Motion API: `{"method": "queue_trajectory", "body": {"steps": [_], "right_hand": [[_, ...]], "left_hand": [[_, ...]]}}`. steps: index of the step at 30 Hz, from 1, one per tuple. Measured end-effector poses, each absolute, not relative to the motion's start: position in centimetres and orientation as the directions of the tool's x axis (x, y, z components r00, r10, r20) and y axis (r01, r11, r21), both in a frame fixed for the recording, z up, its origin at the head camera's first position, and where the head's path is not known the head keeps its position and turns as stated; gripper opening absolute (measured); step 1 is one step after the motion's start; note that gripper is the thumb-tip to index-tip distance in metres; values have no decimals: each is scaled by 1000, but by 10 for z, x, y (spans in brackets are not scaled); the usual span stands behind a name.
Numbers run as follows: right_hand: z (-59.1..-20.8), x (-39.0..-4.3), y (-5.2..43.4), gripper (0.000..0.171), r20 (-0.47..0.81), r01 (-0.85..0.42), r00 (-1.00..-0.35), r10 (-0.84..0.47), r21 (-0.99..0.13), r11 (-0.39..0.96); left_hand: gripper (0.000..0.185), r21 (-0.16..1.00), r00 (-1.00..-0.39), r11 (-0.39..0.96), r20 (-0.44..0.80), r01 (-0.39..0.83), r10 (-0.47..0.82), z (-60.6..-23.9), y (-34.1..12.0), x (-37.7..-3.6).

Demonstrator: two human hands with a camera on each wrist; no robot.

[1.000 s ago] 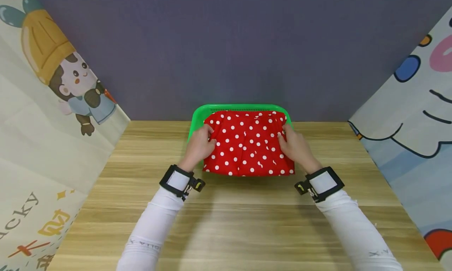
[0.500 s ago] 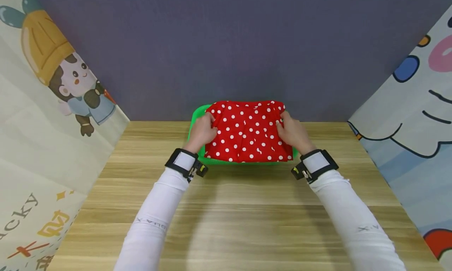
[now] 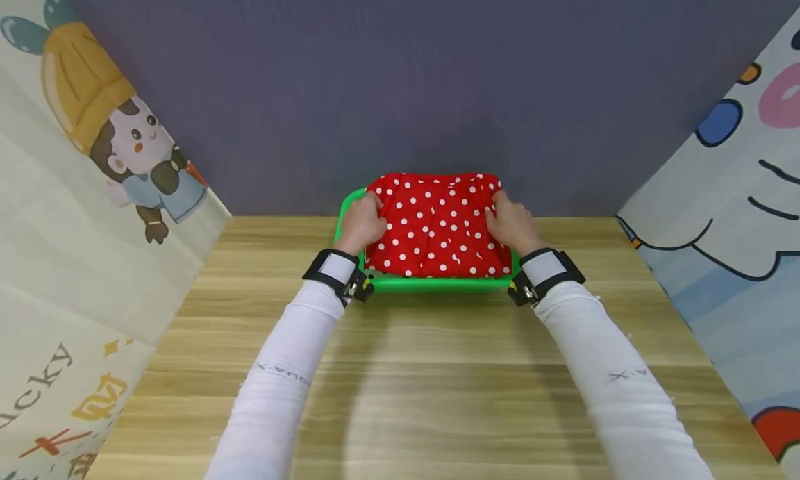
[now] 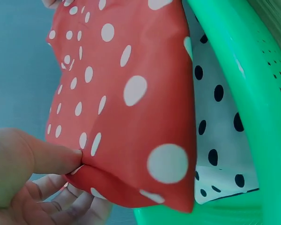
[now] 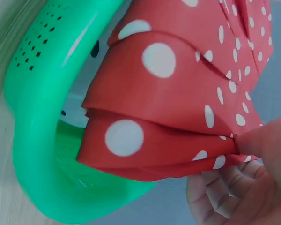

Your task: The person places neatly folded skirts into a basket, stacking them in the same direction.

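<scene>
A red cloth with white dots (image 3: pixel 440 226) is held over a green plastic basket (image 3: pixel 437 284), its lower edge hanging just inside the near rim. My left hand (image 3: pixel 362 223) pinches the cloth's left side between thumb and fingers, plain in the left wrist view. On the opposite side my right hand (image 3: pixel 514 223) grips the cloth the same way, creasing it near the thumb (image 5: pixel 267 140). Under the red cloth, inside the basket, lies a white cloth with black dots (image 4: pixel 220 122); most of it is hidden.
The basket stands on a wood-grain table (image 3: pixel 437 369) against a dark grey back panel (image 3: pixel 412 84). Printed cartoon sheets flank the table, one on the left (image 3: pixel 75 258) and one on the right (image 3: pixel 725 223).
Both hands have moved away from me with the red cloth, carrying it from over the basket's near edge to above its inside. The near rim has come into sight.
</scene>
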State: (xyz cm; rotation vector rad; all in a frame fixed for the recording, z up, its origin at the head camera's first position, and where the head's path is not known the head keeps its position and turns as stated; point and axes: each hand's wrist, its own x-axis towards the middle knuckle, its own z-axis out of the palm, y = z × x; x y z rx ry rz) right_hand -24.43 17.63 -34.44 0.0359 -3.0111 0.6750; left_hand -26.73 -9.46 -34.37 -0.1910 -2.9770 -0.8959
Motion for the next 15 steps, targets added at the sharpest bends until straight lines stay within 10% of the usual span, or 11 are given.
{"method": "queue_trajectory", "body": {"steps": [15], "right_hand": [[-353, -265, 171, 44, -66, 80, -996, 59, -380, 922]], "left_hand": [[15, 506, -998, 861, -4, 52, 63, -363, -83, -288]]}}
